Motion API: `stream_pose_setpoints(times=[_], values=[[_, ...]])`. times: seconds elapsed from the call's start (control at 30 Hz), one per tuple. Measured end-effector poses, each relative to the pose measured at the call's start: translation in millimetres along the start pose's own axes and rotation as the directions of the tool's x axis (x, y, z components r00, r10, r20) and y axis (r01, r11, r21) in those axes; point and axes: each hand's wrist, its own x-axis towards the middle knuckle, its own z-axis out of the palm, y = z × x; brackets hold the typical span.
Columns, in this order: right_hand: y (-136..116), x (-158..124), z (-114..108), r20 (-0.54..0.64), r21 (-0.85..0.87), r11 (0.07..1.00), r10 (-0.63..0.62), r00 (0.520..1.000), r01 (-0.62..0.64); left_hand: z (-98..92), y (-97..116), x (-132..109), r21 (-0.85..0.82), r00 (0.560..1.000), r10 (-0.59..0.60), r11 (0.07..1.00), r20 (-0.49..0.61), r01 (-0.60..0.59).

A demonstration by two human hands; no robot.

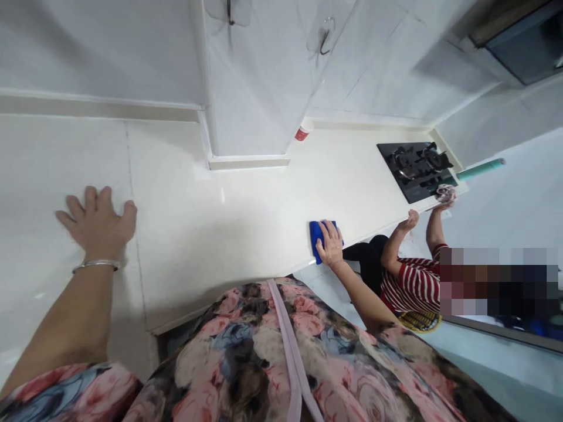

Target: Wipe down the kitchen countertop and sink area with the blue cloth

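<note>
My left hand [97, 223] lies flat on the white countertop [229, 223] at the left, fingers spread, a silver bangle on the wrist. My right hand [331, 243] presses down on a blue cloth [317, 235] near the counter's front edge, fingers laid over it. The cloth lies flat on the counter under the palm.
A black gas hob [416, 167] is set into the counter at the far right. Another person in a red striped top [413, 284] holds a cloth [445, 192] at the hob's edge. A red-and-white cup [302, 132] stands by the tiled wall. Hooks hang on the wall above.
</note>
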Motion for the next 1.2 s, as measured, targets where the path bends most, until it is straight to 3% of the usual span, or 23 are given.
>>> stream_pose_setpoints(times=[0.27, 0.47, 0.6, 0.73, 0.87, 0.93, 1.07, 1.2], values=[[-10.3, -1.5, 6.9, -0.041, -0.015, 0.999, 0.029, 0.999, -0.03, 3.4, -6.6, 5.1, -0.025, 0.997, 0.04, 0.999, -0.063, -0.042], [-7.6, 0.5, 8.5, -0.055, 0.001, 0.999, 0.041, 0.998, -0.041, 7.6, -3.9, -13.4, -0.007, 0.999, 0.041, 0.999, 0.023, -0.041], [-4.2, -2.0, 12.5, -0.077, 0.016, 0.999, 0.036, 0.996, -0.035, 4.8, -9.0, -58.3, 0.017, 0.993, 0.1, 0.995, 0.058, -0.101], [-2.7, -4.0, 15.0, -0.106, 0.005, 1.0, 0.02, 0.994, -0.02, -12.2, -44.2, -115.0, 0.047, 0.985, 0.082, 0.995, 0.151, -0.09], [-2.8, -5.4, 13.2, -0.124, 0.022, 1.0, -0.001, 0.992, 0.004, -37.3, -95.1, -185.8, 0.108, 0.99, -0.128, 0.987, 0.057, 0.121], [-4.4, -7.3, 13.5, -0.133, 0.039, 0.999, 0.01, 0.991, -0.005, -49.0, -109.1, -221.7, 0.104, 0.959, -0.283, 0.955, 0.027, 0.279], [-18.5, -13.9, 19.7, -0.17, 0.042, 0.996, 0.086, 0.982, -0.08, -60.5, -106.9, -266.4, 0.073, 0.903, -0.428, 0.902, 0.033, 0.425], [-59.4, -22.2, 23.9, -0.2, 0.063, 0.994, 0.104, 0.974, -0.093, -57.6, -97.7, -272.8, 0.068, 0.89, -0.455, 0.887, -0.033, 0.456]])
